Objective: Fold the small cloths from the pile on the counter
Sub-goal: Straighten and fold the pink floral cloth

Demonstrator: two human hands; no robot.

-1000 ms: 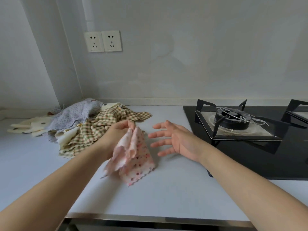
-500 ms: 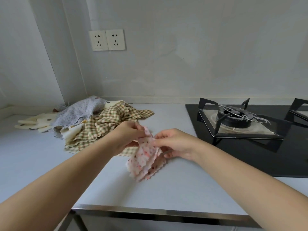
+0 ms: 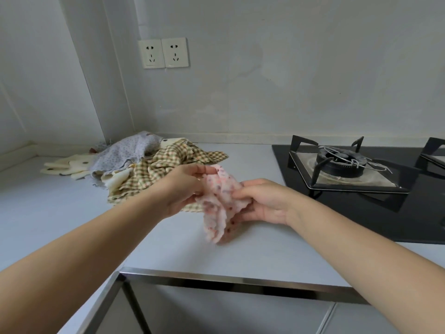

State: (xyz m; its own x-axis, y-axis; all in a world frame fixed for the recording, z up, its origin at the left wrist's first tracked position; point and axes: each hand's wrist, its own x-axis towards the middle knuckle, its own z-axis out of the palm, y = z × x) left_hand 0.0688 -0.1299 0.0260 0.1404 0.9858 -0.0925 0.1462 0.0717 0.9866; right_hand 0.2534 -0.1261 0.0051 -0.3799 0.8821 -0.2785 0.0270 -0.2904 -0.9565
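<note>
Mid-frame: my left hand [image 3: 183, 190] and right hand [image 3: 263, 204] both pinch the pink cloth [image 3: 220, 206], fingers curled. Looks light, limp, bunched; I'd grip corners along the scalloped edge.

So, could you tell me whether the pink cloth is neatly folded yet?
Not yet: the pink cloth hangs bunched and crumpled between the left hand and right hand.

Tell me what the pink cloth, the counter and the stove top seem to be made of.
The pink cloth: thin soft fabric, likely cotton, matte; it hangs limp and its edge is scalloped. The counter: smooth pale grey slab, perhaps stone or laminate; dull sheen. The stove top: glossy black, probably glass; reflections show on it.
</note>
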